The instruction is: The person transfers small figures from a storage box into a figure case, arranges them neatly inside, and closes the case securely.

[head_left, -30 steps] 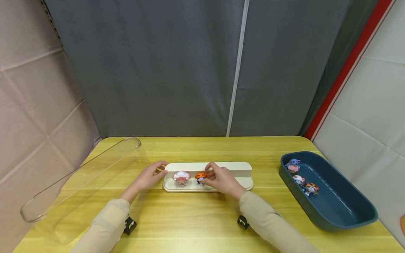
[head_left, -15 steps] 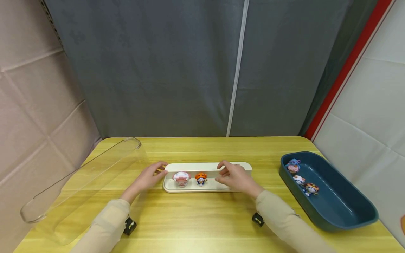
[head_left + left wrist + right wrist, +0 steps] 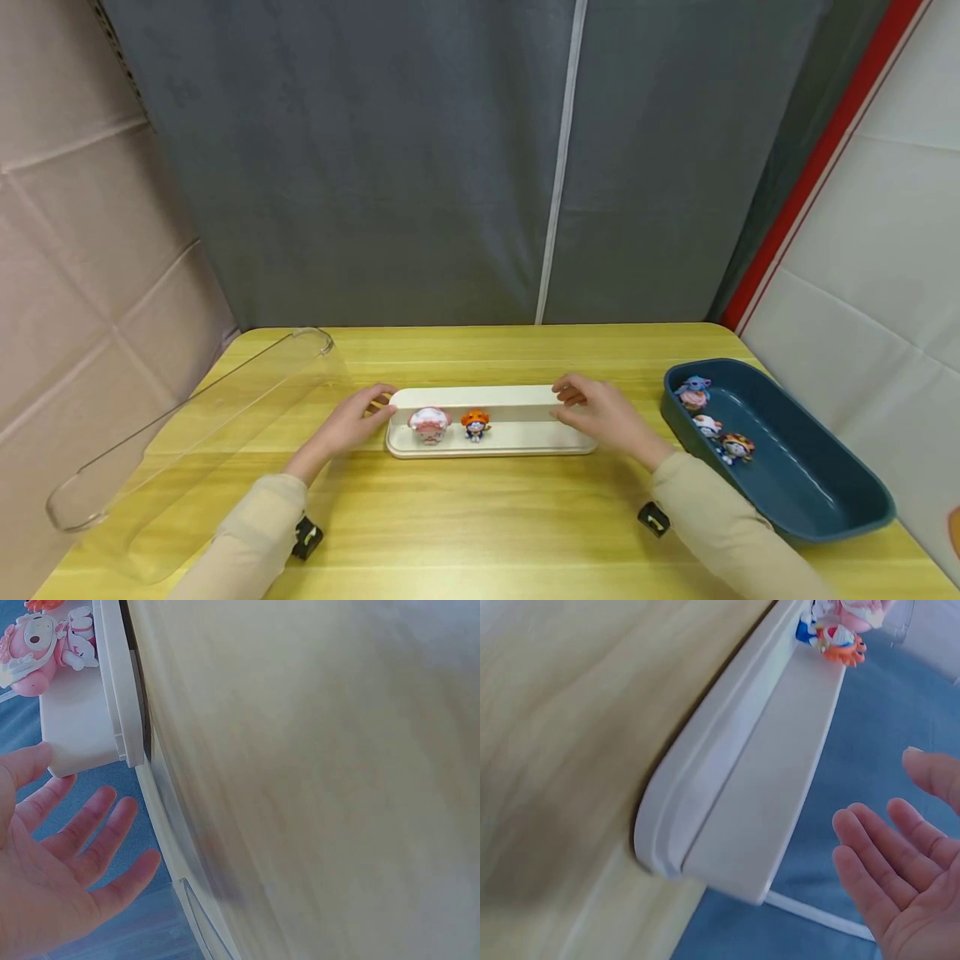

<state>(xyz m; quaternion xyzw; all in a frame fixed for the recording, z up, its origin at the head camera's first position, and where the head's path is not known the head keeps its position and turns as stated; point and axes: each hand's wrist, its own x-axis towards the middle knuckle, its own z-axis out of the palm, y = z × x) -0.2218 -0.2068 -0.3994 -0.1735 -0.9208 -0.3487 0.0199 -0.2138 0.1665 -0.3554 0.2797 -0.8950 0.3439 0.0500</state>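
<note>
A cream stepped display base [image 3: 517, 435] lies across the middle of the table. On its lower step stand a pink-and-white figurine [image 3: 430, 424] at the left and a smaller orange-hatted figurine [image 3: 476, 424] right of it, slightly apart. My left hand [image 3: 358, 418] pinches the base's left end between thumb and forefinger; the left wrist view shows the other fingers spread loose below the corner [image 3: 79, 742]. Near the base's right end hovers my right hand [image 3: 603, 414], fingers loosely bent, nothing between them. In the right wrist view this hand [image 3: 915, 877] is apart from the base.
At the right stands a dark blue tray [image 3: 813, 467] holding a blue-and-pink figurine [image 3: 693, 393], a white one [image 3: 707, 427] and a figurine with a brown-orange hat [image 3: 737, 449]. A long clear cover [image 3: 202, 442] lies at the left. A grey curtain [image 3: 375, 167] hangs behind the table.
My right hand has let go of the orange-hatted figurine, which stays standing on the base, and has moved right to the base's far end. The left hand has stayed in place.
</note>
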